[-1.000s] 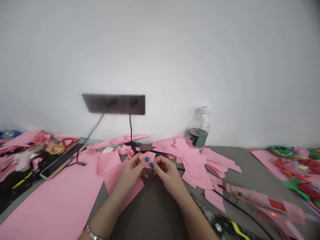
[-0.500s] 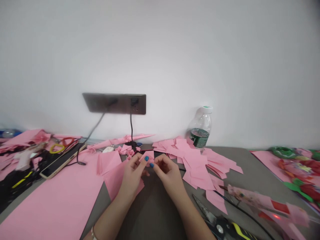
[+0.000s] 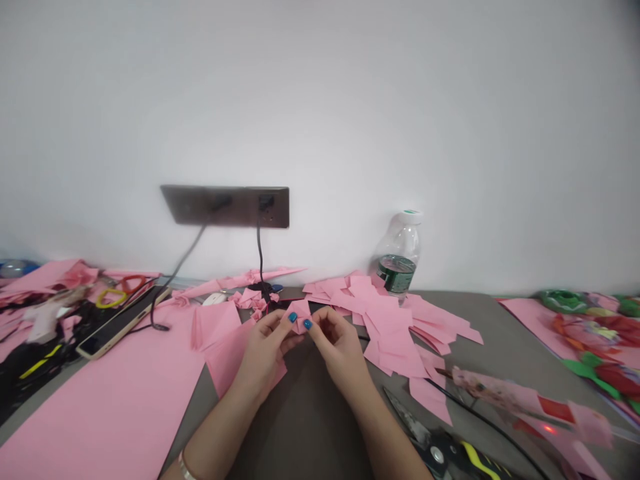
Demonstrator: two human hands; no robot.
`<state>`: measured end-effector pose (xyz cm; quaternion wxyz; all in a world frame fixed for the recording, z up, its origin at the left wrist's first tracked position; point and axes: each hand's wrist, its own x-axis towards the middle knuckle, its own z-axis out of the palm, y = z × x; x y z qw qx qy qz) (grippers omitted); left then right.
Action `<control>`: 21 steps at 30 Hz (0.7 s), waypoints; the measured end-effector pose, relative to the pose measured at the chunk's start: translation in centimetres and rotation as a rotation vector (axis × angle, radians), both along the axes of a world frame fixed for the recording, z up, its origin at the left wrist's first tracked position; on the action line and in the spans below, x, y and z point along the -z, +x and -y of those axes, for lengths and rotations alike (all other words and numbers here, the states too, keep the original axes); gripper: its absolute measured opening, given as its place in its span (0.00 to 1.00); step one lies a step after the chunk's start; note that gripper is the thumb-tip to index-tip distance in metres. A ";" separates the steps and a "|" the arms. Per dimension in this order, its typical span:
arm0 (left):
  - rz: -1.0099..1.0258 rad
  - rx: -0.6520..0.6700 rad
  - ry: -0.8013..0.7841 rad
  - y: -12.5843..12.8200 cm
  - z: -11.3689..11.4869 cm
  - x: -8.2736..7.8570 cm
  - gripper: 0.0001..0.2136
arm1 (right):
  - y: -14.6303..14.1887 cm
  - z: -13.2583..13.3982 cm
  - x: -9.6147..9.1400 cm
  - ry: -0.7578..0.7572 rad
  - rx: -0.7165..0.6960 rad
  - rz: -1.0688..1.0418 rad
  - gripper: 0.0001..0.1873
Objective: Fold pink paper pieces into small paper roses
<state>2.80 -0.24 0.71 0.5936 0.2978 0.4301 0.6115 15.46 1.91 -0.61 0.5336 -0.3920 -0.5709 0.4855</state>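
Note:
Between my fingertips I hold a small piece of pink paper (image 3: 299,311), partly folded and partly covered by my thumbs. My left hand (image 3: 273,343) pinches its left side, the blue-nailed thumb pressed on top. My right hand (image 3: 336,340) grips the right edge with thumb and curled fingers. Both hands are raised a little over the grey table (image 3: 310,413). Loose pink paper squares (image 3: 393,320) lie just right of my hands, and folded pink sheets (image 3: 220,327) lie to the left.
Pruning shears (image 3: 430,447) and a glue gun (image 3: 520,393) with a red light and cord lie at right. A water bottle (image 3: 400,257) stands by the wall. At left are a phone (image 3: 120,323), scissors (image 3: 113,298) and a large pink sheet (image 3: 115,400). Paper flowers (image 3: 595,333) sit far right.
My right thumb has shifted slightly up against the pink paper, and the paper now shows a more pointed top. The whole view has moved slightly; both hands keep their hold.

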 end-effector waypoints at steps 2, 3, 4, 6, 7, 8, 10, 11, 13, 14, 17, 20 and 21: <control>0.012 0.006 0.001 0.0 0.0 0.0 0.14 | 0.0 0.0 0.1 -0.001 0.005 0.001 0.14; 0.016 0.006 0.002 0.0 0.0 0.0 0.14 | 0.0 0.0 0.1 -0.003 0.007 0.001 0.14; 0.018 0.007 0.001 0.0 0.0 0.0 0.14 | 0.0 0.0 0.2 -0.004 0.008 0.001 0.14; 0.016 0.009 -0.003 0.0 0.0 0.0 0.14 | 0.0 0.0 0.4 -0.004 0.007 0.002 0.13; 0.016 0.011 -0.003 0.0 0.0 -0.1 0.14 | 0.0 0.0 0.4 -0.002 0.007 0.003 0.13; 0.014 0.017 -0.001 0.1 0.1 -0.1 0.13 | 0.0 0.0 0.5 -0.001 0.008 0.007 0.13; 0.002 0.033 0.004 0.1 0.1 -0.1 0.12 | 0.0 0.0 0.4 0.002 0.017 0.016 0.12; -0.007 0.038 0.008 0.1 0.1 -0.1 0.11 | 0.0 0.0 0.4 0.005 0.023 0.022 0.12; -0.032 0.045 0.015 0.1 0.2 -0.1 0.10 | 0.0 0.0 0.3 0.016 0.033 0.031 0.11; -0.044 0.041 0.020 0.1 0.2 0.0 0.10 | 0.0 0.0 0.2 0.021 0.033 0.034 0.11; -0.084 0.014 0.024 0.0 0.1 0.1 0.10 | 0.0 0.0 0.1 0.023 0.006 0.027 0.11; -0.132 -0.002 0.004 -0.3 0.0 0.3 0.12 | -0.1 -0.1 0.3 0.027 -0.033 0.003 0.11; -0.146 -0.003 -0.003 -0.4 -0.1 0.3 0.12 | -0.1 -0.1 0.3 0.027 -0.041 -0.013 0.11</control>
